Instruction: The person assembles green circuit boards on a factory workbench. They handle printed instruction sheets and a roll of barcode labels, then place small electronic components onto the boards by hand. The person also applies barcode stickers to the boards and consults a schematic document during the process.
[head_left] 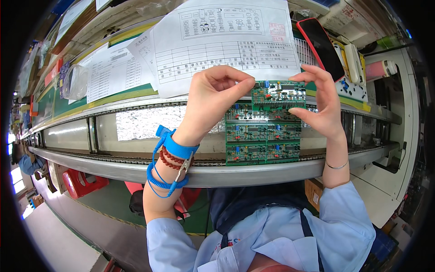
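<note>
A green circuit board (283, 94) with blue, red and dark parts is held up between my hands. My left hand (213, 93), its thumb and forefinger closed, pinches the board's upper left corner. On the other side, my right hand (324, 102) grips the board by its right end, forefinger at the top edge and thumb at the lower edge. Below it, overlapped by the held board, a panel of several similar green boards (263, 140) lies across the conveyor rails. A blue wrist strap (181, 147) with a coiled cord circles my left wrist.
Printed sheets (217, 50) lie behind the rails. A red-edged phone (319, 47) rests at the far right, near a tray of small blue parts (351, 86). The metal front rail (204, 177) runs before me. A clear plastic container (76, 81) stands at left.
</note>
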{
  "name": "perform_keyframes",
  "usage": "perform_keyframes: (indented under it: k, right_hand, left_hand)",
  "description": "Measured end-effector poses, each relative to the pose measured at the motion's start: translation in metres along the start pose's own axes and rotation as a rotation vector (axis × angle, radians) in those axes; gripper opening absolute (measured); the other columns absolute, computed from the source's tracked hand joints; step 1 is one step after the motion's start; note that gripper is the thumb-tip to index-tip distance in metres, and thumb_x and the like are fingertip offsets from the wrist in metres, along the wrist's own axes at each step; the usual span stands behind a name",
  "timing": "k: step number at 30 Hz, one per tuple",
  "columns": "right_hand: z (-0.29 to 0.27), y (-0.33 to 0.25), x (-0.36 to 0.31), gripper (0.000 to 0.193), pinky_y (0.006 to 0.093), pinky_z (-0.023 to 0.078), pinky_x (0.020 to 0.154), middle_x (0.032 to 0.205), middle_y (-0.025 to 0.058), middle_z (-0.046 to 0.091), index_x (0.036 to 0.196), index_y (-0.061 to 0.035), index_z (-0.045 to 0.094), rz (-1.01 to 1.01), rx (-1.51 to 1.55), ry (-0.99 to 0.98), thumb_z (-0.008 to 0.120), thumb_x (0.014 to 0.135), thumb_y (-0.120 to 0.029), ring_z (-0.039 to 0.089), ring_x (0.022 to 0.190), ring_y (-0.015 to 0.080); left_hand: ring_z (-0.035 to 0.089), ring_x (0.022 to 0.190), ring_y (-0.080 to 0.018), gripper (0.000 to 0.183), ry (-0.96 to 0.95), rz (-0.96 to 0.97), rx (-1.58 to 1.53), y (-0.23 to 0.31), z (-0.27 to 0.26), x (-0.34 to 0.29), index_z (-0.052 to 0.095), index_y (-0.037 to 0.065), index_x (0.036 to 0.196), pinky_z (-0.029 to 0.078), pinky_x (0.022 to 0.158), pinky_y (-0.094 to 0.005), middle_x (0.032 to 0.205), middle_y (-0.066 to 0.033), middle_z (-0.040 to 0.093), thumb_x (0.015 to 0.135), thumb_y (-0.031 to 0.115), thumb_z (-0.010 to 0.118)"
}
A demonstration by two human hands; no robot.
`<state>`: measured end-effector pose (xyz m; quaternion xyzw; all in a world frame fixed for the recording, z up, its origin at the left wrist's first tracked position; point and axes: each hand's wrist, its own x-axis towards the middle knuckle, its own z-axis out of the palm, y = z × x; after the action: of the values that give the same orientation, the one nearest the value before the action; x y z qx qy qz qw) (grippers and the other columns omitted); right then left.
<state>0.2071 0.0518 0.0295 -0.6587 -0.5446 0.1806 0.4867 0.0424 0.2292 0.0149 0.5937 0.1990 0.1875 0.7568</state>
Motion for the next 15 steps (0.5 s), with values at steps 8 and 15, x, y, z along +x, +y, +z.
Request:
perform_keyframes:
  k: [8, 15]
  right_hand:
    - [-0.0008, 0.0, 0.0011, 0.076, 0.0303, 0.035, 0.093, 0.109, 0.0045, 0.06, 0.128, -0.0038, 0.042, -0.005, 0.009, 0.015, 0.08, 0.063, -0.009, 0.052, 0.101, 0.0126]
    - [0.0012, 0.0004, 0.0005, 0.075, 0.0298, 0.036, 0.092, 0.109, 0.0055, 0.061, 0.127, -0.0039, 0.042, -0.017, 0.009, 0.013, 0.08, 0.062, -0.009, 0.052, 0.1, 0.013]
  left_hand:
    - [0.061, 0.085, -0.0104, 0.012, -0.031, 0.003, -0.022, 0.0027, -0.002, -0.0009, 0.065, -0.001, 0.093, 0.047, 0.079, -0.0231, 0.09, -0.0054, 0.066, 0.085, 0.009, 0.064]
    - [0.059, 0.07, -0.0046, 0.014, -0.006, 0.003, -0.023, 0.004, 0.0018, 0.0, 0.064, -0.001, 0.088, 0.046, 0.063, -0.0166, 0.077, -0.0022, 0.064, 0.083, 0.012, 0.067]
